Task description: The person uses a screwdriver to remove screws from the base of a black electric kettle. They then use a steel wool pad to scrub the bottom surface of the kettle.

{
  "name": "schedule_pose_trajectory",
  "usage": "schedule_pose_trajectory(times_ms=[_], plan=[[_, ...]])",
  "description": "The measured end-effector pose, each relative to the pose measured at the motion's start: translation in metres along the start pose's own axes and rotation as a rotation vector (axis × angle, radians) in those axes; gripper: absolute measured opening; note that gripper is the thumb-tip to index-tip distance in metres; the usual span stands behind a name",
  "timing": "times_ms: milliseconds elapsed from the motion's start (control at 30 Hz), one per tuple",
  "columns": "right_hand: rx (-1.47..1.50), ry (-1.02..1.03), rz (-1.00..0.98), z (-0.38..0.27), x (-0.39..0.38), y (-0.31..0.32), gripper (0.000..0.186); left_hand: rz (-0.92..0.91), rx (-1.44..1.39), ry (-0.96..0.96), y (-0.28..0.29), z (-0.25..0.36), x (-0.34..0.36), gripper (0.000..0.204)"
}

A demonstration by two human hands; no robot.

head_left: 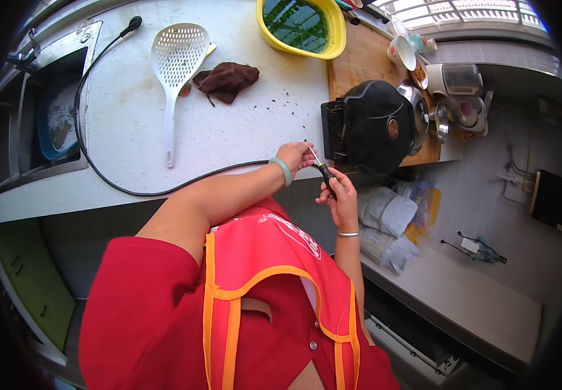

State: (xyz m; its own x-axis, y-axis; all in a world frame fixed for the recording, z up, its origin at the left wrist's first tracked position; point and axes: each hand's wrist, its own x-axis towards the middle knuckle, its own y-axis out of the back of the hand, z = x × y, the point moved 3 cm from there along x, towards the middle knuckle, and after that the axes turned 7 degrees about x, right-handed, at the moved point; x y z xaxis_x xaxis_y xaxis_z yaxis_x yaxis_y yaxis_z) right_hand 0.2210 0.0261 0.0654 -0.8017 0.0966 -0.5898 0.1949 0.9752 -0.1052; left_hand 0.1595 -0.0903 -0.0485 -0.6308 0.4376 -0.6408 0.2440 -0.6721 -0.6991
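Note:
A screwdriver (326,174) with a black and yellow handle and a thin metal shaft is held over the counter's front edge. My right hand (343,203) grips its handle. My left hand (294,157), with a pale green bangle at the wrist, has its fingers closed at the shaft's tip; any small part between them is too small to make out. Just beyond my hands, to the right, a black appliance (375,127) with a rounded body rests on the counter. A black power cord (196,181) passes behind my left wrist.
A white slotted strainer ladle (180,55) and a brown cloth (228,81) lie on the white counter (242,133). Farther back stands a yellow basin (338,39) with greens in water. The sink (31,114) is left; bowls (402,52) and pots crowd the wooden board at right.

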Motion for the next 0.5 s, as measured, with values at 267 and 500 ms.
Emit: schedule_pose_trajectory(times_ms=[267,500], plan=[[-0.077,0.101,0.010,0.003,-0.019,-0.010,0.032,0.119,0.097,0.055,0.000,0.016,0.012,0.024],[-0.644,0.298,0.347,-0.003,-0.030,0.002,0.029,-0.235,0.080,0.283,-0.046,-0.042,0.013,0.034]])
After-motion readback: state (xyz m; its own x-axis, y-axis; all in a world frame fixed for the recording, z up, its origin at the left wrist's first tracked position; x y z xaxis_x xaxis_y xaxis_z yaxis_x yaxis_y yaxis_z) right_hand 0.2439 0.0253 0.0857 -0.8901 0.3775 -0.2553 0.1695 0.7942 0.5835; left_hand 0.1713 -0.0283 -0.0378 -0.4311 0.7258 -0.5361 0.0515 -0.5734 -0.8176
